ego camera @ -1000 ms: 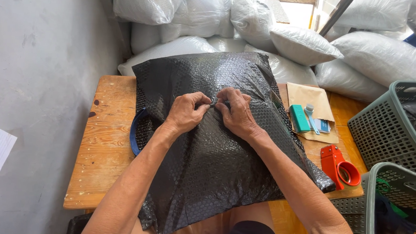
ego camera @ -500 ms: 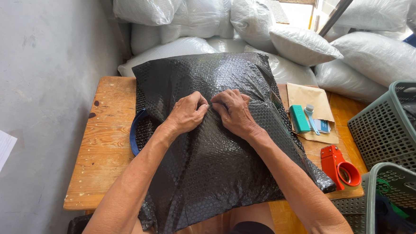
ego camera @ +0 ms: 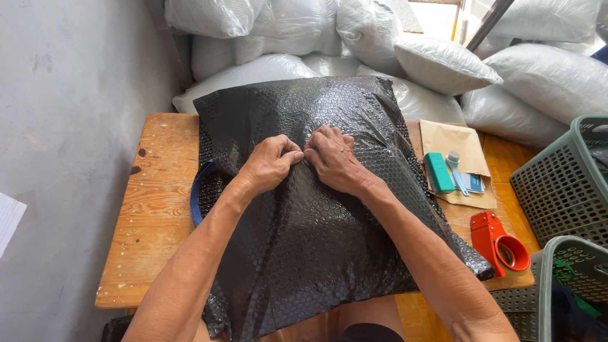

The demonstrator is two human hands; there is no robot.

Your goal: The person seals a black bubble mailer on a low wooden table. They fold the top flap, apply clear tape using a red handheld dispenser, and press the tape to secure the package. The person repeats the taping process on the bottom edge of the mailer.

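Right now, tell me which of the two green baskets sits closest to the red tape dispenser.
The lower basket at the bottom right corner; its rim nearly meets the red tape dispenser, while the upper basket stands farther back.

A big black bubble-wrap package (ego camera: 302, 212) lies flat on the wooden worktop (ego camera: 153, 212). It is square and puffy like a pillow, and its near edge hangs over the front. Behind it, many fat white bags (ego camera: 434, 63) are piled up, shiny and soft. To the right of the black package lies a flat brown paper envelope (ego camera: 451, 140). On the envelope rests a small green box (ego camera: 439, 173), and beside that a little blue and white card (ego camera: 473, 183).
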